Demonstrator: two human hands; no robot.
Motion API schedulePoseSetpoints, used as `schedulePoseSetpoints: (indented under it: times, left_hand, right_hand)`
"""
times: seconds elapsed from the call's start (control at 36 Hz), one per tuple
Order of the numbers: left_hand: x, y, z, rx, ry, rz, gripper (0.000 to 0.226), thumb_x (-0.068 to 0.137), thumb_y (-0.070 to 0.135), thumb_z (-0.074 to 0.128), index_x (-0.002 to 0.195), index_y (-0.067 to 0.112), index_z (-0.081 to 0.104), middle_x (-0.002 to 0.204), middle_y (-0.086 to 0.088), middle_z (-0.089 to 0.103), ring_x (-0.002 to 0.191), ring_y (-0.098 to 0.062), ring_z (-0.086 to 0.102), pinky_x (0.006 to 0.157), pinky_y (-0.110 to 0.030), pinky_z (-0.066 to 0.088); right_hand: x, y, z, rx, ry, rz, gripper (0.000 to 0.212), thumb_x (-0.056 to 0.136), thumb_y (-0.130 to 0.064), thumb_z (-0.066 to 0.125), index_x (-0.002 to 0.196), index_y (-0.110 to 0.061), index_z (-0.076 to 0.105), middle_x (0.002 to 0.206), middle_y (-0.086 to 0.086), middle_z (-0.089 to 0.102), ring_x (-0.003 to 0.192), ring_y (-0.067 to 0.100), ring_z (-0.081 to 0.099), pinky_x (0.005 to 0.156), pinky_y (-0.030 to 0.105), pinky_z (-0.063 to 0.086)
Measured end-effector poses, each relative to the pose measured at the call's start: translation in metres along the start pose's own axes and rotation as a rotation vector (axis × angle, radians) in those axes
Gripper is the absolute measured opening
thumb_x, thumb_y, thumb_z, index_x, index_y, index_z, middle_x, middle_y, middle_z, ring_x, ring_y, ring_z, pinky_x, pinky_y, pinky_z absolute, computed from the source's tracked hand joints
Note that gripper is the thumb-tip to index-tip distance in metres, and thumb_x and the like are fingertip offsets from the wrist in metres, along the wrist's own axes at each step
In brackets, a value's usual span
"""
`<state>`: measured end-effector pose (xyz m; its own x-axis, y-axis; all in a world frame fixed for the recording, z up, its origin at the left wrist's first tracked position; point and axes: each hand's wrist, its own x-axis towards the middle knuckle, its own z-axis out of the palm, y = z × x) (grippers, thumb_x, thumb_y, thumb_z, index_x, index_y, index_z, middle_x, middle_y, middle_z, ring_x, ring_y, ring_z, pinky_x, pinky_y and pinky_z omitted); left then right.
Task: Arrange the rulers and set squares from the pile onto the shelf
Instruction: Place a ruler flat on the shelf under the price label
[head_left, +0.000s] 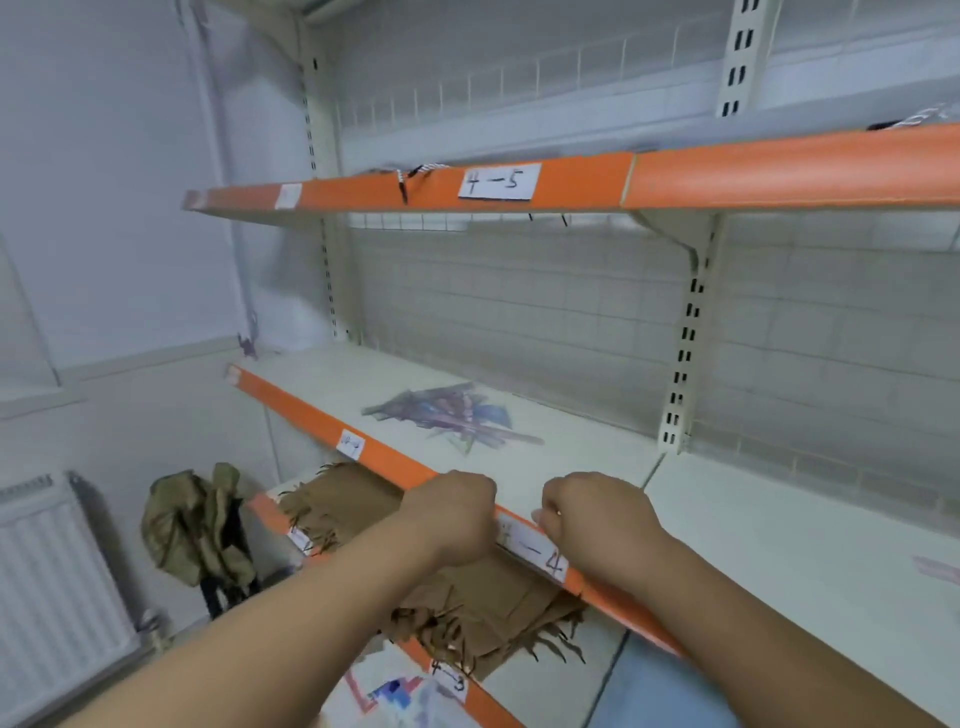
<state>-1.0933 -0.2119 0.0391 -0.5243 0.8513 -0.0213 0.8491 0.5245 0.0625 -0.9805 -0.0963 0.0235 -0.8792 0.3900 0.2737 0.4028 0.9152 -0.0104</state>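
A loose pile of clear, blue and purple rulers and set squares (457, 418) lies on the white middle shelf (571, 467), which has an orange front edge labelled 4-4. My left hand (457, 512) and my right hand (592, 514) hover side by side at that front edge, well short of the pile. Both have curled fingers. No ruler shows in either hand, though the fingertips are hidden from me.
The upper shelf (675, 179), labelled 4-5, carries cords at its edge. Brown fringed cloth (483, 592) lies on the shelf below. An olive jacket (197, 525) hangs at the lower left beside a white radiator (52, 582). A pink item (940, 566) lies at the far right.
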Motion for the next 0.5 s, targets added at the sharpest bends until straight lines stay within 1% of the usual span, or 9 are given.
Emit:
schedulePoseSetpoints:
  times: [0.06,0.11,0.22,0.31,0.36,0.42,0.5]
  left_hand:
    - [0.0,-0.03,-0.004,-0.002,0.011,-0.008,0.018,0.096,0.029,0.046,0.082,0.019,0.041,0.091,-0.003,0.052,0.085,-0.022,0.047,0.07,-0.031,0.04]
    - [0.0,-0.057,-0.007,-0.004,0.016,-0.021,0.021,0.096,0.03,0.046,0.079,0.02,0.039,0.08,0.002,0.045,0.082,-0.021,0.045,0.069,-0.031,0.039]
    - [0.002,-0.098,-0.012,-0.019,0.023,-0.034,0.023,0.096,0.029,0.044,0.074,0.022,0.039,0.086,0.002,0.047,0.083,-0.02,0.047,0.069,-0.03,0.039]
    - [0.01,-0.119,-0.013,-0.022,0.02,-0.032,0.015,0.097,0.03,0.043,0.087,0.019,0.043,0.097,-0.001,0.053,0.084,-0.018,0.046,0.071,-0.03,0.04]
    - [0.018,-0.132,-0.013,-0.027,0.025,-0.034,0.014,0.097,0.03,0.043,0.091,0.018,0.044,0.105,-0.003,0.056,0.085,-0.018,0.045,0.073,-0.03,0.04]
    - [0.028,-0.142,-0.012,-0.035,0.033,-0.035,0.014,0.097,0.03,0.043,0.09,0.018,0.044,0.104,-0.004,0.056,0.085,-0.019,0.045,0.073,-0.031,0.04]
    - [0.047,-0.156,-0.008,-0.043,0.04,-0.025,0.015,0.097,0.03,0.043,0.09,0.017,0.045,0.094,-0.002,0.05,0.083,-0.019,0.045,0.07,-0.03,0.039]
  right_hand:
    - [0.016,-0.022,0.006,0.01,0.006,0.008,0.031,0.097,-0.038,0.042,0.101,-0.016,0.063,0.103,0.004,0.064,0.097,0.025,0.059,0.069,0.029,0.039]
    - [0.029,-0.041,0.012,0.032,0.01,0.014,0.029,0.096,-0.037,0.043,0.098,-0.015,0.062,0.101,0.003,0.064,0.094,0.024,0.058,0.069,0.03,0.041]
    - [0.053,-0.071,0.021,0.038,-0.016,0.014,0.029,0.096,-0.038,0.043,0.101,-0.017,0.062,0.104,0.002,0.063,0.097,0.024,0.058,0.069,0.03,0.04]
    - [0.072,-0.084,0.026,0.016,-0.035,0.022,0.029,0.096,-0.038,0.043,0.102,-0.016,0.061,0.104,0.003,0.063,0.096,0.024,0.058,0.07,0.03,0.041]
    - [0.086,-0.089,0.03,-0.002,-0.039,0.022,0.029,0.096,-0.038,0.042,0.102,-0.016,0.062,0.104,0.003,0.064,0.095,0.024,0.058,0.069,0.03,0.041]
    - [0.099,-0.093,0.033,-0.021,-0.045,0.018,0.03,0.096,-0.038,0.042,0.102,-0.016,0.062,0.104,0.003,0.064,0.095,0.023,0.058,0.069,0.03,0.04]
    - [0.121,-0.093,0.04,-0.03,-0.05,0.023,0.029,0.096,-0.038,0.042,0.102,-0.017,0.062,0.104,0.002,0.064,0.096,0.022,0.058,0.071,0.03,0.042]
